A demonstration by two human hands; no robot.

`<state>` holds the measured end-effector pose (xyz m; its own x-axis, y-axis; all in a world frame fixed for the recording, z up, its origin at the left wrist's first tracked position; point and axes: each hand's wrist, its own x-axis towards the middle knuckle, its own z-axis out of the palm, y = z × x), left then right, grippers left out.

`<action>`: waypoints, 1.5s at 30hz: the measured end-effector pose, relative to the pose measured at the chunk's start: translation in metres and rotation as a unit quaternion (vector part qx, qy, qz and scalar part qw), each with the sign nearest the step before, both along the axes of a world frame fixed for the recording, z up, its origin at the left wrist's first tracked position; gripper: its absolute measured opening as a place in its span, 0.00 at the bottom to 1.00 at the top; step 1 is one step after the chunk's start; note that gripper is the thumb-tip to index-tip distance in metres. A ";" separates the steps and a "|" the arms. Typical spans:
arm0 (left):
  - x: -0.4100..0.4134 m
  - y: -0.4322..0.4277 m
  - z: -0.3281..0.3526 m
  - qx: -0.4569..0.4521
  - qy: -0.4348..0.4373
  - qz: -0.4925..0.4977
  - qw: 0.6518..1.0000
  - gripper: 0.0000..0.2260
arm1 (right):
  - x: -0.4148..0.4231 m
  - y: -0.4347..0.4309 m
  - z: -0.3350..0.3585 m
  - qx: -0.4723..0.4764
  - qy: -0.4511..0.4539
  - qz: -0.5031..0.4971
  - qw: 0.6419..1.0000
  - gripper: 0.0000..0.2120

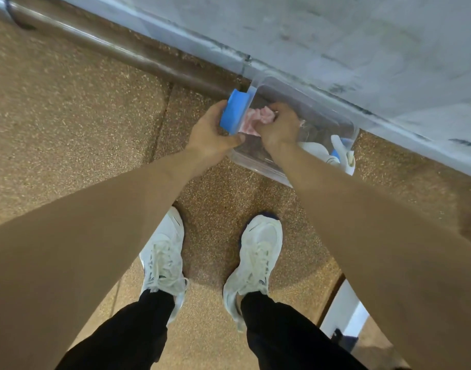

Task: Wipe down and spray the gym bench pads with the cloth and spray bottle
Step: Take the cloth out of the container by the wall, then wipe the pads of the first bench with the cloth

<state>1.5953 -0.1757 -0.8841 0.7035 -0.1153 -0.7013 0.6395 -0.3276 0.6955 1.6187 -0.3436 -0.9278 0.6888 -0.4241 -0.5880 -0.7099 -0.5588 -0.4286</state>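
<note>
Head view is looking down at a clear plastic bin (303, 156) sitting on speckled rubber flooring (82, 116) beside a pale wall (335, 44). Left hand (210, 134) is wrapping its fingers around the bin's blue latch handle (235, 110) at the near end. Right hand (278, 126) is bunching a crumpled pink cloth (255, 117) inside the bin, fingers curled tight on the soft fabric. Beyond the right wrist, a white spray bottle (333, 153) with a blue nozzle is lying in the bin's far corner.
</note>
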 end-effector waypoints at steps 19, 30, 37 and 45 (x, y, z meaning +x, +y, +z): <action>-0.040 0.055 0.197 -0.037 -0.043 -0.005 0.998 0.29 | -0.088 0.038 0.249 0.204 -0.123 -0.017 0.971 0.06; -0.097 0.116 0.410 -0.030 -0.034 0.104 0.994 0.08 | -0.115 0.076 0.447 0.249 -0.052 0.081 0.964 0.06; -0.135 0.155 0.542 -0.029 -0.045 0.242 0.969 0.05 | -0.093 0.111 0.559 0.233 -0.024 0.071 0.970 0.06; -0.211 0.190 0.651 0.111 -0.086 0.489 0.861 0.04 | -0.079 0.185 0.669 0.296 -0.035 0.243 0.923 0.11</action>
<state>1.3843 0.0139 -0.2328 0.4831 0.7151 -0.5052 0.5790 0.1719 0.7970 1.5393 -0.1583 -0.2587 0.7581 0.3268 -0.5644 -0.3957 -0.4573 -0.7964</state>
